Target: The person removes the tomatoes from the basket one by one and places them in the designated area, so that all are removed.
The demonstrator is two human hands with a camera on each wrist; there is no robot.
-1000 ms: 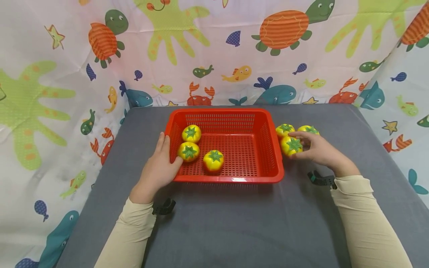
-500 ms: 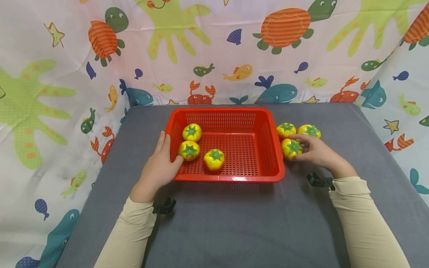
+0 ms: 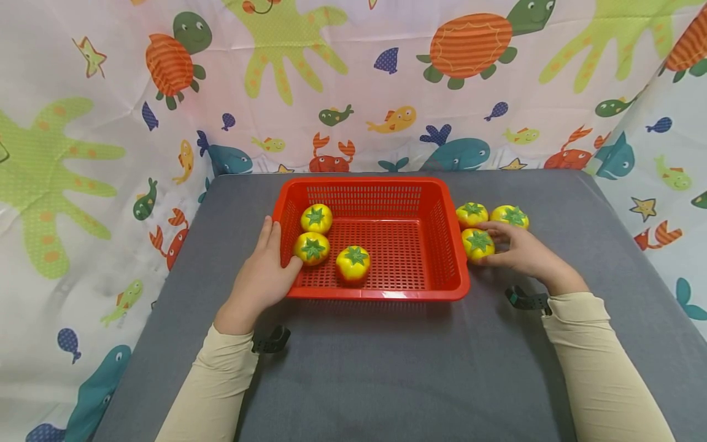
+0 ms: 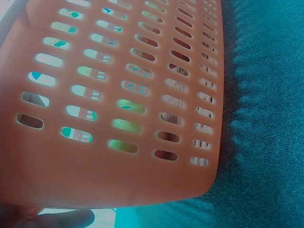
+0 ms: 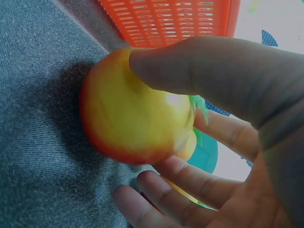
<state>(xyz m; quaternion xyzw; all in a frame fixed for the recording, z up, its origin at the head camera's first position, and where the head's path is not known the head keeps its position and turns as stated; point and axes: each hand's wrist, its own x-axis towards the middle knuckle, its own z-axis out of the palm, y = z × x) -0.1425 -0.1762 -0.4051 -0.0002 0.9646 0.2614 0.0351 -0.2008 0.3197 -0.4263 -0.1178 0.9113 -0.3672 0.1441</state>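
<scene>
My left hand (image 3: 265,273) holds the left end of the red plastic basket (image 3: 375,294), thumb over the rim and fingers lying along the outside. In the left wrist view, the slotted basket wall (image 4: 95,166) fills most of the picture. My right hand (image 3: 521,248) pinches a shiny yellow-and-red toy tomato (image 3: 477,244) with a green star-shaped top, beside the basket's right wall. In the right wrist view, the thumb lies across this toy tomato (image 5: 128,114), with fingers on its far side. Two similar toy tomatoes (image 3: 472,215) (image 3: 510,215) sit just behind it.
Inside the basket are three more toy tomatoes (image 3: 352,265), two at the left wall and one near the front. The grey cloth-covered table (image 3: 375,368) extends around the basket. A curtain (image 3: 353,80) printed with sea animals hangs behind and at both sides.
The toy tomato in my right hand has shifted slightly left, toward the basket, and tipped a little. My left hand and the basket stay in place.
</scene>
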